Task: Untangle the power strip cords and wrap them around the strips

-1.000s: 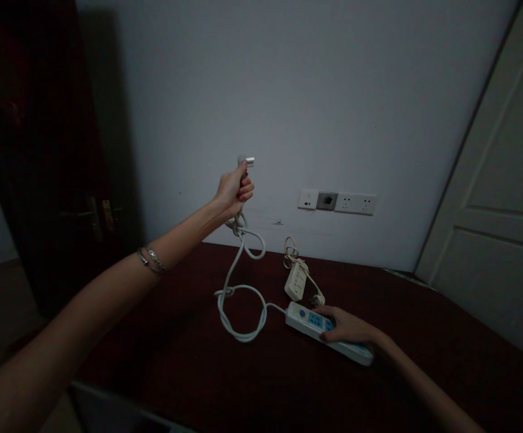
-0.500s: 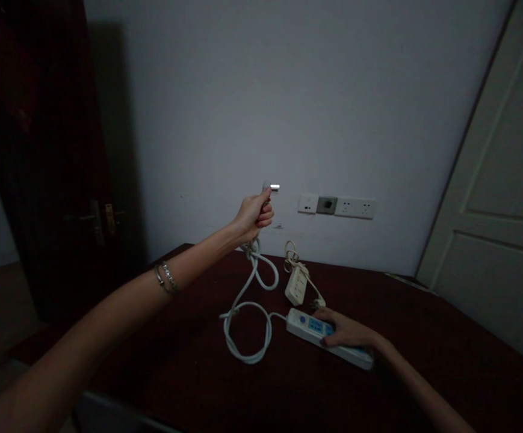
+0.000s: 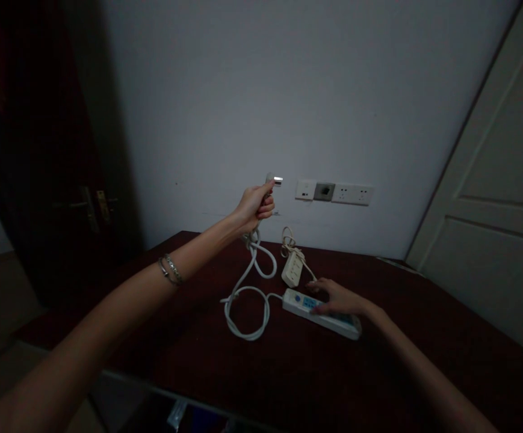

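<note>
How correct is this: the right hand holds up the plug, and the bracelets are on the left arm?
Not quite: the left hand, not the right, holds up the plug, as the head view shows. The bracelets are on the left arm, as you say.

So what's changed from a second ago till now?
The left hand, gripping the plug, moved right and somewhat lower, nearer the wall sockets in view. The right hand looks more spread over the white power strip; whether it let go, I can't tell. Both strips stayed on the table, the beige power strip behind.
</note>
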Motion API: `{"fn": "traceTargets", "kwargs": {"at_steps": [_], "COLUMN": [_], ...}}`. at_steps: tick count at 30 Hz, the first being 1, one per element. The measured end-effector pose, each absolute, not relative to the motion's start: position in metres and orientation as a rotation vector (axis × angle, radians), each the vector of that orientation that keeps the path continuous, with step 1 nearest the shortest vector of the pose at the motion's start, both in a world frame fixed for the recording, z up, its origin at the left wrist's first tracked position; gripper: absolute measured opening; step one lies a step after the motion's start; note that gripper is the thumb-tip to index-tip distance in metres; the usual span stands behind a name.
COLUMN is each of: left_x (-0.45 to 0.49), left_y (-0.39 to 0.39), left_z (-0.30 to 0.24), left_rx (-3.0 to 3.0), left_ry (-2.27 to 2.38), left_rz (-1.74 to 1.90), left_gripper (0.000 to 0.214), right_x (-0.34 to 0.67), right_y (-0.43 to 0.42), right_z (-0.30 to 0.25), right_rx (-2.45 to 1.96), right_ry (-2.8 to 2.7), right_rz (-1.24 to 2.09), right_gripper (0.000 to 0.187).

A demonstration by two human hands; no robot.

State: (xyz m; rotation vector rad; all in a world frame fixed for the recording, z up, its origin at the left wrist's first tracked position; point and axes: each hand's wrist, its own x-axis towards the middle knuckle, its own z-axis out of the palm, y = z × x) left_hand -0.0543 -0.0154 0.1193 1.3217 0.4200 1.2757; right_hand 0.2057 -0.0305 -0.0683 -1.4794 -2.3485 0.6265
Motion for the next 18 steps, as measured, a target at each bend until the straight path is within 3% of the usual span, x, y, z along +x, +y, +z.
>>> {"fn": "traceTargets", "kwargs": {"at_steps": [2,5,11,18], "left_x": [-0.053,-0.046,-0.023,-0.019], "left_y": [-0.015,-0.016,-0.029,-0.031], "left_z": [0.117,0.113,0.106,0.100], "left_rx": [1.350,1.421,1.653,1.955], "left_ry": [0.443,0.509,0.641,0.657], "left_rz": [1.278,1.316,1.327,1.290], "left_gripper": [0.029,0.029,0.030,0.022], "right_x": [0.197,0.175,0.118,0.088], "right_y": [-0.035,-0.041,-0.044,-0.051], "right_z": [-0.048,-0.013,0.047,0.064], "right_rx": [-1.320,-1.117,-0.776,-0.652], "right_ry": [-2.250,-2.004,-1.583,-1.471], "right_rz": [0.649,0.703,0.907,0.919], "right_gripper": [0.054,0.039,0.029,0.018]}}
